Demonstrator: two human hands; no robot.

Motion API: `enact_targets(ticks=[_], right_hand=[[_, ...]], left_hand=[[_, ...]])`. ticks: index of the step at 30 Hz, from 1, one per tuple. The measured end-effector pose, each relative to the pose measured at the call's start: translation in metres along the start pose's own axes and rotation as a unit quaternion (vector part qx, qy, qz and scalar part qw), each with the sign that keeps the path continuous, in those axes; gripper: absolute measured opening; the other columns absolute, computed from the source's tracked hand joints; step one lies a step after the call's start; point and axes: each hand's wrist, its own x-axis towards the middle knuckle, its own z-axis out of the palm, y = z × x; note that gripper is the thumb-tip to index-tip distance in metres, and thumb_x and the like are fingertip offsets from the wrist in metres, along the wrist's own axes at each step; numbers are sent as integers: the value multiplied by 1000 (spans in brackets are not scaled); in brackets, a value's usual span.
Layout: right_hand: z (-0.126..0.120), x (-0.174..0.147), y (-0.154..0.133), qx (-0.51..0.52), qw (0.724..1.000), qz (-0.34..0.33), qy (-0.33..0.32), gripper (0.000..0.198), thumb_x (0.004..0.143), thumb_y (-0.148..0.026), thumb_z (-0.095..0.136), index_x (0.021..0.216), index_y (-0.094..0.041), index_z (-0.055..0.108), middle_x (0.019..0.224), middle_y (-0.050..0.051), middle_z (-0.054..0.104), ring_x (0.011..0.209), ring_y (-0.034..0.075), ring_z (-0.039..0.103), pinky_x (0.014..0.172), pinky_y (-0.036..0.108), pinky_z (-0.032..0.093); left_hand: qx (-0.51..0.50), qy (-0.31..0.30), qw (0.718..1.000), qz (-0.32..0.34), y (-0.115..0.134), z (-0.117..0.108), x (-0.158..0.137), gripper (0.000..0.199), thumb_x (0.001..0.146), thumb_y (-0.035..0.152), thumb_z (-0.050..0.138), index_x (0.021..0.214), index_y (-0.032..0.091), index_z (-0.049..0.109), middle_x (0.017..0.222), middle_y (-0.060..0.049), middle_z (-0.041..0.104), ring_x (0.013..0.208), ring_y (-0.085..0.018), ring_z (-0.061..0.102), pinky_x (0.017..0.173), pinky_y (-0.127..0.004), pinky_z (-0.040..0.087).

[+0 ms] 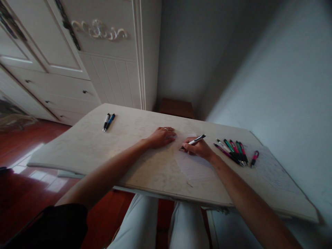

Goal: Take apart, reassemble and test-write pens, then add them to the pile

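Note:
My right hand (pixel 196 149) is closed round a white and black pen (pixel 196 139). The pen is tilted, its tip down at a white sheet of paper (pixel 197 168) on the table. Part of the sheet is hidden under my right hand and forearm. To the left, my left hand (pixel 162 137) lies on the tabletop with its fingers stretched toward the sheet's upper left. A ring is on one finger. Something small and pale (pixel 172 136) shows at its fingertips, too blurred to name.
Several coloured pens (pixel 234 151) lie in a fan at the right, beside a written-on sheet (pixel 276 169). Two pens (pixel 108 122) rest at the table's (pixel 145 173) far left. A white wardrobe (pixel 111 65) and a grey wall (pixel 285 79) stand behind.

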Motion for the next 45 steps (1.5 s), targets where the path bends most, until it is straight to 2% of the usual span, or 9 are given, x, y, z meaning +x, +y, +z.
enact_targets(ticks=[6, 12, 21, 28, 32, 40, 45], right_hand=[[0, 1, 2, 10, 1000, -6, 6, 30, 71, -44, 65, 69, -14, 64, 55, 1, 61, 41, 8, 47, 37, 18, 34], [2, -1, 2, 9, 999, -11, -51, 32, 73, -45, 66, 69, -13, 66, 54, 2, 60, 43, 8, 47, 39, 19, 36], [-1, 2, 6, -20, 1000, -8, 14, 26, 72, -40, 64, 67, -15, 63, 52, 0, 59, 40, 8, 45, 36, 18, 33], [1, 0, 2, 11, 1000, 10, -25, 33, 72, -47, 65, 71, -14, 66, 59, 3, 65, 43, 9, 49, 38, 19, 36], [0, 2, 4, 7, 1000, -11, 21, 31, 73, -45, 64, 71, -15, 64, 57, 2, 63, 41, 8, 47, 36, 18, 32], [-1, 5, 9, -17, 998, -37, 56, 29, 75, -45, 61, 69, -16, 63, 54, 1, 61, 40, 8, 45, 37, 20, 32], [-5, 8, 9, -14, 986, -35, 160, 45, 80, -56, 57, 55, -18, 53, 43, -1, 49, 38, 9, 41, 38, 21, 32]], left_hand=[[3, -2, 1000, 0, 0, 0, 0, 38, 94, 39, 46, 124, 21, 63, 137, -12, 55, 128, -25, 49, 107, -42, 37], [-1, 1, 1000, 0, 2, -2, 0, 37, 94, 38, 46, 121, 21, 64, 135, -11, 56, 126, -24, 51, 107, -40, 38], [-1, 1, 1000, -3, 1, 0, 0, 37, 94, 39, 46, 121, 21, 64, 135, -11, 56, 126, -24, 51, 107, -41, 38], [-3, 0, 1000, 2, 1, -2, 0, 38, 94, 40, 46, 123, 22, 63, 136, -11, 56, 127, -23, 50, 107, -40, 37], [4, -3, 1000, 1, 1, -2, 0, 38, 94, 39, 45, 122, 21, 63, 135, -11, 56, 127, -23, 51, 106, -40, 38], [5, -3, 1000, 6, 2, -3, 0, 38, 94, 39, 45, 122, 20, 63, 135, -12, 56, 126, -25, 51, 106, -41, 39], [6, -1, 1000, 3, 3, -3, 0, 37, 95, 39, 45, 121, 22, 64, 135, -10, 56, 126, -24, 51, 107, -40, 38]])
